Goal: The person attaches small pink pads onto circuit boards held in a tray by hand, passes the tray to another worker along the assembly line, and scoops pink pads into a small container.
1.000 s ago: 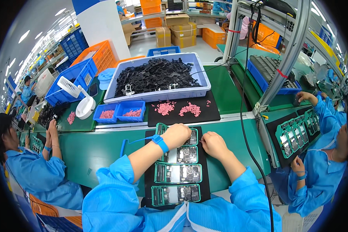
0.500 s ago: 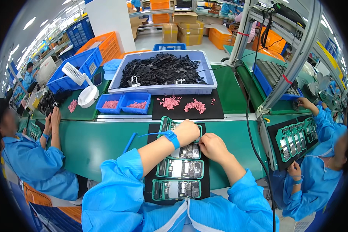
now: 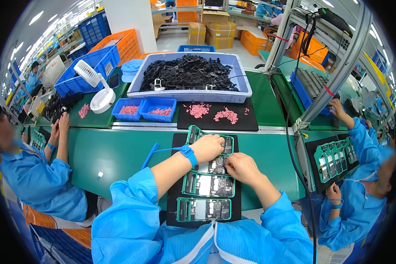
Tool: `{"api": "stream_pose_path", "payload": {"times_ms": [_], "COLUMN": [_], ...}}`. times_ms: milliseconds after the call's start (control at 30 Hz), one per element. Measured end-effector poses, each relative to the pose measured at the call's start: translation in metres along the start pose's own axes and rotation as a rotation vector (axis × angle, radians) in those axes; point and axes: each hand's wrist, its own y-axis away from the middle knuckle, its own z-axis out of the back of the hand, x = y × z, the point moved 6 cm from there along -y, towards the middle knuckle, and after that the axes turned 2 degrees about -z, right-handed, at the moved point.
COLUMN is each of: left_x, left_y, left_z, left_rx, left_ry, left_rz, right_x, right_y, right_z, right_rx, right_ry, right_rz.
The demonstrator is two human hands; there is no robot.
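Several green frames with phone circuit boards in them lie in a column on a black mat (image 3: 174,176). My left hand (image 3: 208,148) reaches across the column, its fingers bent and pressed together over the gap between the far frame (image 3: 228,144) and the second one (image 3: 217,166); the fingertips are partly hidden. At that second frame's right edge, my right hand (image 3: 242,168) is closed in a pinch, and whatever it holds is too small to see. Nearer to me lie the third frame (image 3: 209,185) and the nearest frame (image 3: 203,209). A blue wrist strap (image 3: 188,154) circles my left wrist.
Beyond the mat, pink pieces (image 3: 226,115) lie on a second black mat and in small blue bins (image 3: 158,110). A large tub (image 3: 189,94) holds black parts. A black cable (image 3: 290,145) hangs at right. Co-workers sit on both sides. A white scrap (image 3: 100,174) lies at left.
My left hand has drawn back slightly to the left, uncovering more of the far frame. My right hand stays pinched. A white scrap now shows at left; the right co-worker's arm reaches farther.
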Motion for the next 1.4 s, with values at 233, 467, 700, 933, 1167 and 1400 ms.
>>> {"api": "stream_pose_path", "payload": {"times_ms": [233, 467, 700, 933, 1167, 1400], "left_x": [0.003, 0.003, 0.003, 0.001, 0.012, 0.130], "left_y": [0.012, 0.015, 0.014, 0.013, 0.015, 0.020], "left_z": [0.004, 0.003, 0.003, 0.005, 0.002, 0.028], "left_rx": [-0.077, -0.068, -0.064, -0.039, -0.021, -0.163], "left_ry": [0.092, 0.142, 0.143, 0.111, 0.269, 0.121], "left_rz": [0.060, 0.140, 0.146, 0.128, 0.124, 0.579], "right_x": [0.013, 0.023, 0.027, 0.022, 0.019, -0.019], "right_y": [-0.004, -0.009, -0.016, 0.005, 0.017, -0.056], "right_z": [-0.010, -0.011, -0.019, -0.004, 0.002, 0.022], "right_rx": [0.061, 0.148, 0.266, 0.141, 0.030, -0.228], "right_ry": [0.065, 0.185, 0.329, 0.085, 0.059, -0.113], "right_rz": [0.088, 0.148, 0.194, 0.189, 0.209, 0.066]}}
